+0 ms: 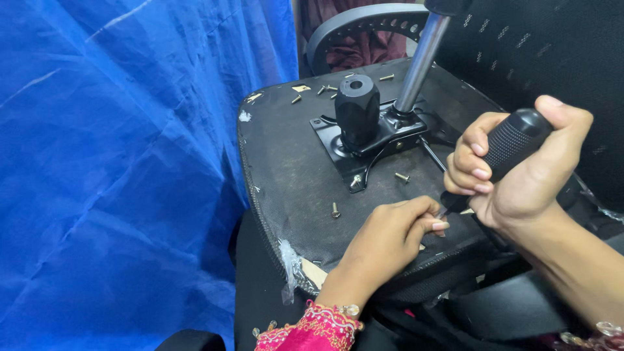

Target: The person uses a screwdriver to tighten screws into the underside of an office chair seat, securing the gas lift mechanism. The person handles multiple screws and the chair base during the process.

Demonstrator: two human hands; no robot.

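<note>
Gripping seen on both hands: left hand [390, 237] pinched at the screwdriver [513, 143] tip on the upturned chair seat [292, 175], right hand [520, 169] clamped on its black handle; loose screws [335, 210] scattered beyond, black knob [357, 109] and metal column [421, 58] farther back

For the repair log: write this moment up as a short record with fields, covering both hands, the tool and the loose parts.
Setting: upturned office chair seat, underside up, blue sheet at the left
Right hand: gripping the black textured handle of a screwdriver, tip pointing down at the seat
Left hand: fingertips pinched at the screwdriver tip; whether a screw is there is hidden
Mechanism: black metal plate with a black knob and a silver gas cylinder
Loose screws: several on the seat, one near the left hand, more by the far edge
</note>
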